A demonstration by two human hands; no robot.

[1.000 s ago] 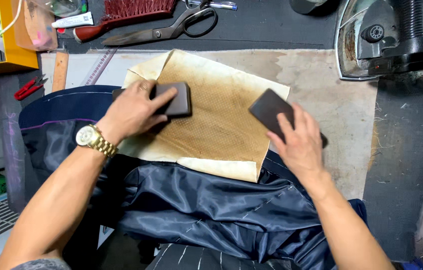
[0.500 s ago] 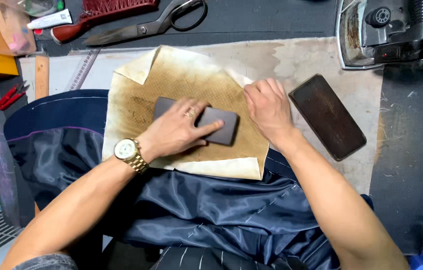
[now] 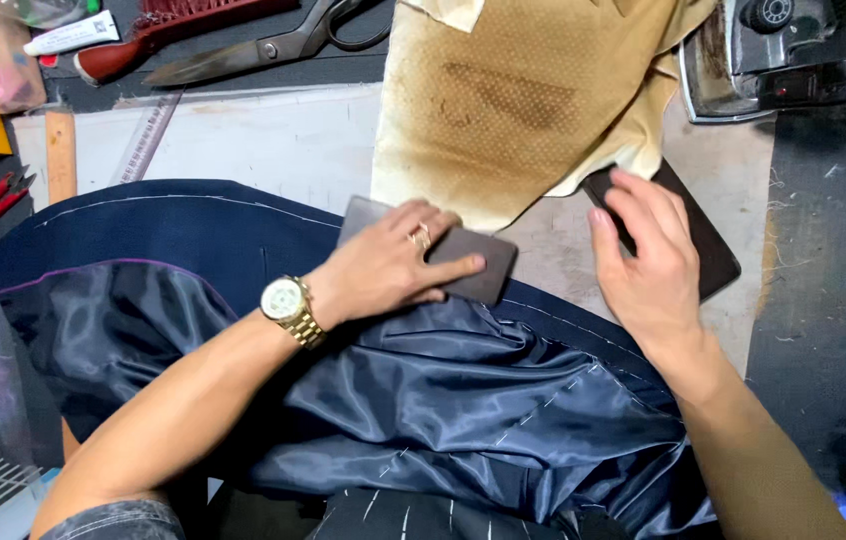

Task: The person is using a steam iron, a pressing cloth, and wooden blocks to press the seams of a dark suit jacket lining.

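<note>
Head view | dark navy jacket with shiny lining [image 3: 423,400] spread across surface | scorched tan pressing cloth [image 3: 523,100] lifted behind | left hand [image 3: 383,265] fingers flat on grey rectangular block [image 3: 473,262] atop jacket | right hand [image 3: 648,265] fingers spread, touching dark brown rectangular block [image 3: 708,245], gripping nothing

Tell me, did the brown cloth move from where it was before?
Yes. The brown cloth used to cover the blue jacket under both hands. Now it is flipped up and away, toward the iron, with the jacket's edge uncovered.

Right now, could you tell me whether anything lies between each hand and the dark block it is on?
Nothing under the left hand: it rests directly on its block. The right hand touches the other block, whose upper end the stained cloth covers.
</note>
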